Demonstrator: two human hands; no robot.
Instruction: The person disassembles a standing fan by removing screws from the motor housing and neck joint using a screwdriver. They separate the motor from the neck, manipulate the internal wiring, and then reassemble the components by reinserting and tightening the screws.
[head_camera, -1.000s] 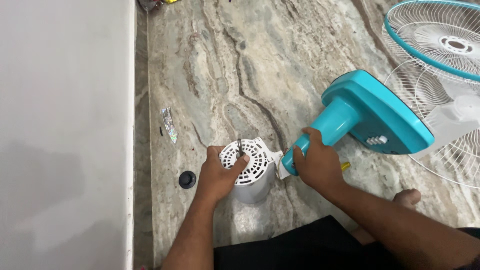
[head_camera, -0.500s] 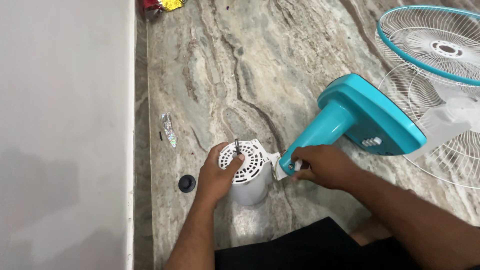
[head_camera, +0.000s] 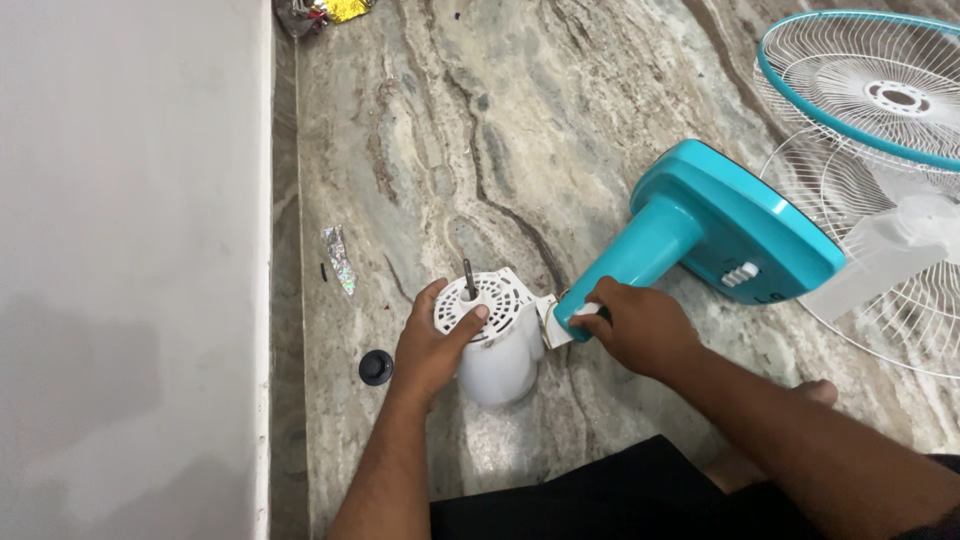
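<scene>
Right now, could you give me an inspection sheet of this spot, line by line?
Surface: veined marble floor.
Job's things: white motor with shaft up; teal stand lying tilted, its neck at the motor.
Clutter: black cap, foil strip, wrappers.
Fingers: left hand grips the motor; right hand holds the neck end.
Cables: nothing seen.
Surroundings: white wall left; fan grilles and blade right.

Glossy teal plastic fan base (head_camera: 730, 225); polished veined marble floor (head_camera: 520, 120).
</scene>
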